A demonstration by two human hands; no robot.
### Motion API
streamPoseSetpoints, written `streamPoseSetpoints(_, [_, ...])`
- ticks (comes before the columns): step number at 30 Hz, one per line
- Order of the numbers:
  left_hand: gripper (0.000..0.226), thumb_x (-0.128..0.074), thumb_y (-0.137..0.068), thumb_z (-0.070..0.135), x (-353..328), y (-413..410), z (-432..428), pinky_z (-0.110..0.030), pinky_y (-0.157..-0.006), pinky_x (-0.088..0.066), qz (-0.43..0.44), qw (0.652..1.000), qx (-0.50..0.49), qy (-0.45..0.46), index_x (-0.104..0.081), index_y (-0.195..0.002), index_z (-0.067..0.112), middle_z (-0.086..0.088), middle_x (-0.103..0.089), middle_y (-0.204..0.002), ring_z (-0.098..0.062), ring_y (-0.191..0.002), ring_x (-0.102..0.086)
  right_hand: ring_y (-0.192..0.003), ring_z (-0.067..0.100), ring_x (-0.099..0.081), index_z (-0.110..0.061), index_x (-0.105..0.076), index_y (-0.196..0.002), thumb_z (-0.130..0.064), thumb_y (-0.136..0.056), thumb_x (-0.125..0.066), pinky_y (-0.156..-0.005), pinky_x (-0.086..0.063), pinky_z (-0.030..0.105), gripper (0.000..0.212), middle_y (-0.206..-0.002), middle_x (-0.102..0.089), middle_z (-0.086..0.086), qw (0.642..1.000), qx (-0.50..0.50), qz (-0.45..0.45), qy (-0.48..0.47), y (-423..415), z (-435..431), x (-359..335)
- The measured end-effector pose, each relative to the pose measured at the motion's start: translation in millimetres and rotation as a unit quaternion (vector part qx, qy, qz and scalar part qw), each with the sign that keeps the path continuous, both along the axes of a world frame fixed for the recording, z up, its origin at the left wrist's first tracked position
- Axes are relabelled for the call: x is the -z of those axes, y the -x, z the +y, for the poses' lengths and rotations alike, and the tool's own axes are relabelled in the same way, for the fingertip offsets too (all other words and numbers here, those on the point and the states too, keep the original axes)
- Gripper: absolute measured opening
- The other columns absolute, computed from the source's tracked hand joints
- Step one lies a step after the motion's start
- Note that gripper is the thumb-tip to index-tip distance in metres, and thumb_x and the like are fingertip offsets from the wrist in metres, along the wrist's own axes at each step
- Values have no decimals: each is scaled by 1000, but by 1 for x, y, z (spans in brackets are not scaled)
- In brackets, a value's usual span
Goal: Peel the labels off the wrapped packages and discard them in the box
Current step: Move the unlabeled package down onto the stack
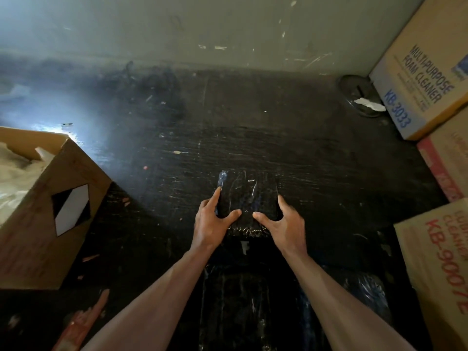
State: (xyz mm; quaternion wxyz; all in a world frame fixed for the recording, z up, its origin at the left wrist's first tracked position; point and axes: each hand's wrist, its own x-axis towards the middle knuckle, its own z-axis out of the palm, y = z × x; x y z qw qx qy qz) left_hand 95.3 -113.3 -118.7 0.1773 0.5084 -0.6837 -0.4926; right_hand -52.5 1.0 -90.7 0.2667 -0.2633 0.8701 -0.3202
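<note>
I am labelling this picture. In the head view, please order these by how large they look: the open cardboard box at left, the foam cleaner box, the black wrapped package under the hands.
1. open cardboard box, though it is nearer the camera and cut off by the frame.
2. foam cleaner box, also partly cut off.
3. black wrapped package, clearly smallest.

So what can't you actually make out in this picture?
- Any label on the black wrapped package: head view, glare and darkness; none visible.
- Whether the left hand and right hand grip it: unclear.
- Open box: cut off by the left edge.
- Lower cartons' print: cut off right.
</note>
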Motion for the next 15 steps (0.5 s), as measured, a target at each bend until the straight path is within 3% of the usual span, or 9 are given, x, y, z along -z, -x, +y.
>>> streamPoseSetpoints(5, [84, -79, -80, 46, -25, -28, 27, -20, -93, -35, 44, 999, -13, 3, -35, -151, 42, 12, -45, -128, -2, -116, -43, -140, 22, -42, -20, -34, -156, -65, -73, -76, -104, -32, 28, 102, -148, -47, 7, 998, 21, 6, 61, -29, 29, -13])
streamPoseSetpoints(8, [85, -79, -78, 48, -32, -53, 57, -24, -98, -38, 58, 998, -24, 1, -36, -151, 41, 11, -46, -129, -5, -121, -45, -139, 22, -42, -19, -36, -155, -65, -71, -78, -105, -31, 27, 104, -146, -48, 8, 996, 24, 3, 87, -52, 59, -19])
streamPoseSetpoints(12, [87, -79, -77, 49, -39, -89, 104, -35, -107, -43, 53, 998, -33, 2, -35, -151, 40, 10, -46, -131, -9, -126, -47, -148, 23, -31, -26, -35, -155, -74, -66, -75, -119, -31, 46, 109, -155, -41, 8, 994, 30, -30, 100, -87, 106, -21])
streamPoseSetpoints(15, [87, -79, -77, 51, -41, -116, 136, -37, -108, -43, 45, 998, -38, 4, -35, -151, 40, 10, -47, -133, -9, -127, -48, -151, 22, -26, -25, -36, -155, -73, -66, -76, -121, -29, 49, 108, -158, -40, 7, 993, 27, -25, 112, -113, 137, -20])
